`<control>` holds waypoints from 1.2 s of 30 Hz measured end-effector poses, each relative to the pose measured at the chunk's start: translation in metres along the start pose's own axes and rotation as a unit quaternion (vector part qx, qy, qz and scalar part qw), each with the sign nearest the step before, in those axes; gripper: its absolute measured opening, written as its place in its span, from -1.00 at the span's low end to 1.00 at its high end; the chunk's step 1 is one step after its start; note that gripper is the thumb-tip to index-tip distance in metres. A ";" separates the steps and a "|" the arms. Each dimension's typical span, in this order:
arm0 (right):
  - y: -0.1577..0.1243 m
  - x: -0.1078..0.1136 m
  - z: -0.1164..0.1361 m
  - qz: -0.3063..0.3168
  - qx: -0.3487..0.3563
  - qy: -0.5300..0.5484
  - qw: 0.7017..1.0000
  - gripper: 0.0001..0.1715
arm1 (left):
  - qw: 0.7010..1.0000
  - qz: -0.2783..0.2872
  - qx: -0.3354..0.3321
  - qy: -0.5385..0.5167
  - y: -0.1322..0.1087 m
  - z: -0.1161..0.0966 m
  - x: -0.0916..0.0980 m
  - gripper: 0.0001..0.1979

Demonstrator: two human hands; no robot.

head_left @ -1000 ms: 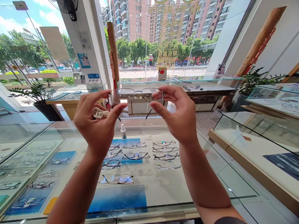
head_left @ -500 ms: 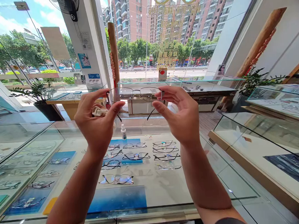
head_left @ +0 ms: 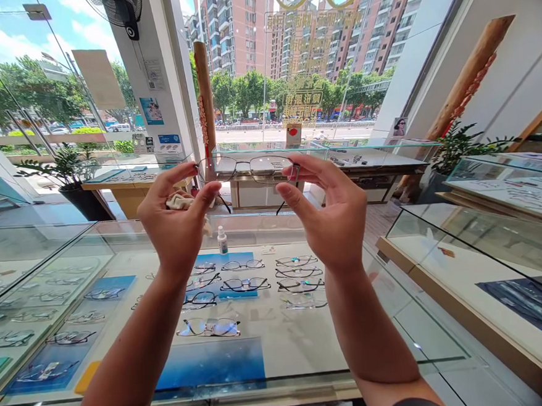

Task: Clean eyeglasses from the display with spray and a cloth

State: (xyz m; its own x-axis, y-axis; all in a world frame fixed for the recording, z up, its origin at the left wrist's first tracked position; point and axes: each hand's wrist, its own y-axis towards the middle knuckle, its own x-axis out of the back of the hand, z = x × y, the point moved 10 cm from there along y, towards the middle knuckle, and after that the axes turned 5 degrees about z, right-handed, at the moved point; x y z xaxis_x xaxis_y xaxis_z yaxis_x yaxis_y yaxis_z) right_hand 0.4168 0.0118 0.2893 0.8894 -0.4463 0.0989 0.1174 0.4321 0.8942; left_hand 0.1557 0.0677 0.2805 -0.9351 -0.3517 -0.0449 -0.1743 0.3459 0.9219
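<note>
A pair of thin-rimmed eyeglasses (head_left: pixel 243 162) is held up over the glass counter, its two dark temples pointing down and toward me. My left hand (head_left: pixel 172 219) grips one end of the frame between thumb and fingers. A crumpled beige cloth (head_left: pixel 179 201) is tucked in that same hand, partly hidden by the thumb. At the other end, my right hand (head_left: pixel 337 220) has its index finger against the hinge and its thumb just below. Beyond my wrists, a small white bottle (head_left: pixel 222 240) stands upright on the counter.
Under the counter's glass (head_left: pixel 305 361) lie rows of eyeglasses (head_left: pixel 245 284) and blue sheets (head_left: pixel 217 361). Another glass case (head_left: pixel 442 265) stands to the right. Further cases (head_left: pixel 365 159), a potted plant (head_left: pixel 72 180) and large windows are ahead.
The eyeglasses have tilted slightly, and their temple tips have shifted right. My right hand has moved a little to the right, its thumb lying further from the lens. The camera view has shifted slightly.
</note>
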 end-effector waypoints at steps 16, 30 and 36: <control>-0.005 0.007 0.013 -0.038 0.018 -0.067 0.997 -0.70 | 0.998 -0.017 0.065 0.008 -0.001 0.003 0.002 -0.58; -0.006 0.007 0.015 -0.039 0.033 -0.073 0.996 -0.69 | 0.998 0.008 0.059 0.022 -0.001 0.006 -0.005 -0.63; -0.007 0.008 0.015 -0.042 0.030 -0.067 0.996 -0.69 | 0.999 0.013 0.046 0.024 0.000 0.004 -0.006 -0.66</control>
State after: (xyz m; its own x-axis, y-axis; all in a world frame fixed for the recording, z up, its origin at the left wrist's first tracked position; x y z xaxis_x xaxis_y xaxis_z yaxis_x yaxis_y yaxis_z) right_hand 0.4170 -0.0063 0.2906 0.8101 -0.5813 0.0760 0.1588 0.3423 0.9261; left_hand 0.1604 0.0733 0.2788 -0.9238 -0.3828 -0.0006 -0.1800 0.4329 0.8833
